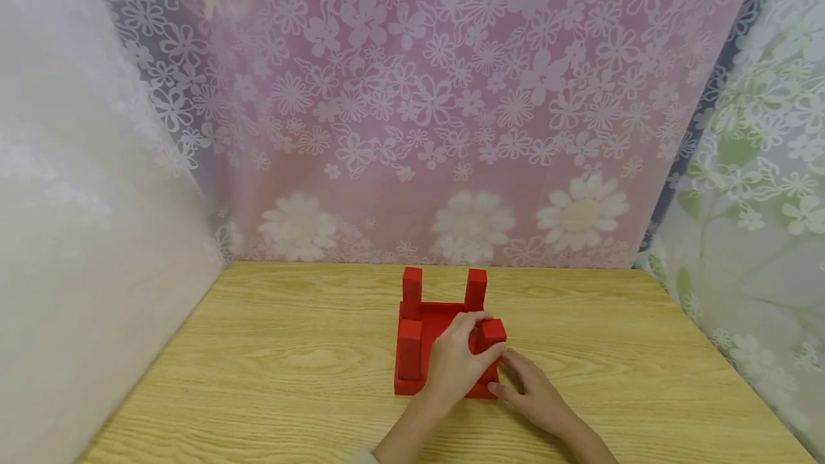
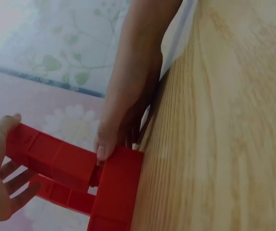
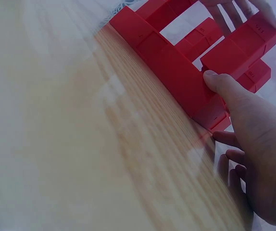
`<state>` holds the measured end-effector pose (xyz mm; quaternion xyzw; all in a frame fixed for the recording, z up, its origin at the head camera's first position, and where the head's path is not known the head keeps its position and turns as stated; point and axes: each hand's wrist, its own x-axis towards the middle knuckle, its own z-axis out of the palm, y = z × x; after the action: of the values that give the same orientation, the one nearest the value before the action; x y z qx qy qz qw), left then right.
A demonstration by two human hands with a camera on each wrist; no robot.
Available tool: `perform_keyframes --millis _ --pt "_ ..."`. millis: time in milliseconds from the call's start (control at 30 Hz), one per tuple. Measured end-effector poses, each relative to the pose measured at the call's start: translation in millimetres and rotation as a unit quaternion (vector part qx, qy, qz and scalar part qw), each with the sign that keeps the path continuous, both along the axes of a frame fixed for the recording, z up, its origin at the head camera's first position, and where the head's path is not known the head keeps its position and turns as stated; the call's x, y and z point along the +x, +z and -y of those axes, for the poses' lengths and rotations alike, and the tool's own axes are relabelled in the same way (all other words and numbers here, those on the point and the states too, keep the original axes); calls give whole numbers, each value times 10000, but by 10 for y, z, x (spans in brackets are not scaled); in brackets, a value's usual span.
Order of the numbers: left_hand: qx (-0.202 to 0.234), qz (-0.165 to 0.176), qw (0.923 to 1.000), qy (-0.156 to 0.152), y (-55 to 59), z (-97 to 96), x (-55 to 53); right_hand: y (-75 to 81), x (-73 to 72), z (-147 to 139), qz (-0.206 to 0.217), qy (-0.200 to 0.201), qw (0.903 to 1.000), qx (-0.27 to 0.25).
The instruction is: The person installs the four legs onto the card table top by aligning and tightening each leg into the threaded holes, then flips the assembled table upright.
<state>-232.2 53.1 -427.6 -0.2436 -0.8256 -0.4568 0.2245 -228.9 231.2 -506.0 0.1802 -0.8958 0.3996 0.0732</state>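
Note:
A red plastic square base lies on the table with square legs standing up at its corners. My left hand reaches over the base and grips the top of the near right leg, thumb on the near side. In the left wrist view that leg stands slightly askew, with a small gap at its foot. My right hand holds the near right corner of the base. Its thumb presses beside the leg's foot; the other fingers curl low around the outer side, partly hidden.
The wood-grain table extends on both sides of the red piece. A pink flowered curtain hangs behind the far edge. White sheeting stands at the left, and a flowered sheet at the right.

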Motion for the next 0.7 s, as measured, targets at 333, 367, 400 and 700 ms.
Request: perform_keyframes --millis 333,367,400,700 --pt "317 -69 9977 592 9 -130 9 -34 -34 10 -474 230 9986 -92" --pt "426 7 9978 498 7 -125 7 -34 -34 12 -447 213 9987 -75" --pt "545 91 9978 373 3 -117 6 -32 -32 14 -419 186 9989 -62" --pt "1292 831 9859 -664 -30 -17 -18 -3 2 6 -53 -138 9998 120"
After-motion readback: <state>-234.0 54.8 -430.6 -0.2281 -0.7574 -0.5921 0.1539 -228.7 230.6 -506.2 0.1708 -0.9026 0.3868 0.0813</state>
